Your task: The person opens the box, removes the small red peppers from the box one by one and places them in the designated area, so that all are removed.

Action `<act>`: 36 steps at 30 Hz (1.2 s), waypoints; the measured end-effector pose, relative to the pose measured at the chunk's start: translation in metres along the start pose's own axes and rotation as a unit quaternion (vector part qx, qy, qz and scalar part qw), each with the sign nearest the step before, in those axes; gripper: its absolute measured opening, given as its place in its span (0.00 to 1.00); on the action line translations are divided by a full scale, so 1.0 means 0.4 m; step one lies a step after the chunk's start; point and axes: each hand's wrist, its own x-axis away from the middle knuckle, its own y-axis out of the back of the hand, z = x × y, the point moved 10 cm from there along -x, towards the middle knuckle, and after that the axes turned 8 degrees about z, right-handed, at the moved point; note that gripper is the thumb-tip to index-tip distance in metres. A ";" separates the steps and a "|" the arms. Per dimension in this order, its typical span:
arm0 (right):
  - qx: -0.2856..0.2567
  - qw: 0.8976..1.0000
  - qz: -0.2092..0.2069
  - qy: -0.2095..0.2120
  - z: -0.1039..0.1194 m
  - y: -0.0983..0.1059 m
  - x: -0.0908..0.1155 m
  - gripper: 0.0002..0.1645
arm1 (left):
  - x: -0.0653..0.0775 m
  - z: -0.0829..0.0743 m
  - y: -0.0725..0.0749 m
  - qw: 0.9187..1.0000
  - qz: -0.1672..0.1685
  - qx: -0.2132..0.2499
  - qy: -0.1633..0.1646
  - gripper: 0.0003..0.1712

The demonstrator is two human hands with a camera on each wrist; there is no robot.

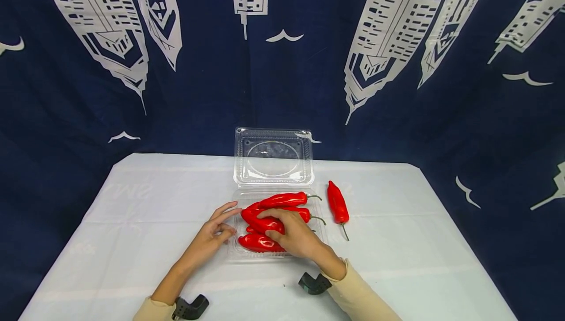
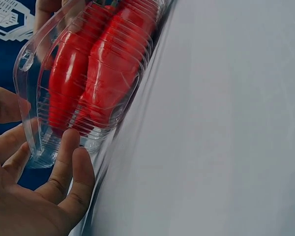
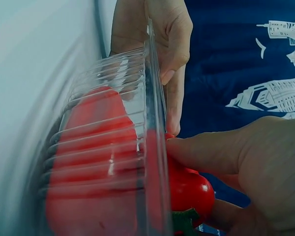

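Note:
A clear plastic clamshell container (image 1: 247, 256) holds several long red peppers, all lying crosswise with green stems mostly to the right. My right hand (image 1: 295, 235) reaches over it from the right, thumb and fingers gripping a red pepper (image 1: 264, 222) on top of the others. The right wrist view shows the gripped pepper (image 3: 191, 194) above the rim, green stem end toward the camera. At the container's left end is my left hand (image 1: 212, 235), fingers spread and fingertips right at the rim. Through the ribbed wall, the left wrist view shows more peppers (image 2: 115, 64).
The container's hinged lid (image 1: 274, 158) stands raised at the back. One more red pepper (image 1: 337, 204) lies on the white tablecloth (image 1: 397, 242) to the right, stem toward me. A dark blue cloth with white buildings (image 1: 300, 80) hangs behind the table.

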 end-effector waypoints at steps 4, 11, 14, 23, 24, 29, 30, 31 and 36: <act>-0.003 1.000 0.002 0.002 0.000 0.001 0.000 0.23 | 0.001 0.001 0.000 1.000 0.001 -0.002 0.002 0.29; -0.007 1.000 0.003 0.002 -0.001 0.006 0.004 0.22 | 0.000 0.002 0.000 1.000 -0.002 0.002 0.006 0.29; -0.007 1.000 0.003 0.004 -0.001 0.007 0.008 0.23 | -0.001 0.002 0.000 1.000 -0.002 0.003 0.006 0.29; -0.021 1.000 0.001 0.019 0.005 0.013 0.017 0.24 | -0.001 0.002 -0.001 1.000 0.000 0.003 0.002 0.29; -0.021 1.000 -0.002 0.019 0.004 0.014 0.018 0.25 | -0.001 0.003 -0.001 1.000 -0.001 0.003 0.002 0.29; -0.026 0.999 -0.017 0.019 -0.001 0.023 0.019 0.26 | 0.000 0.004 0.000 1.000 -0.001 0.002 0.005 0.29; -0.027 0.999 -0.019 0.018 -0.003 0.025 0.020 0.26 | 0.000 0.004 0.000 1.000 -0.001 0.003 0.006 0.29; -0.029 0.999 -0.021 0.018 -0.004 0.026 0.020 0.27 | 0.000 0.004 0.000 1.000 -0.002 0.002 0.007 0.29; -0.032 0.999 -0.024 0.011 -0.007 0.033 0.026 0.29 | -0.001 0.006 0.000 1.000 -0.003 0.005 0.008 0.29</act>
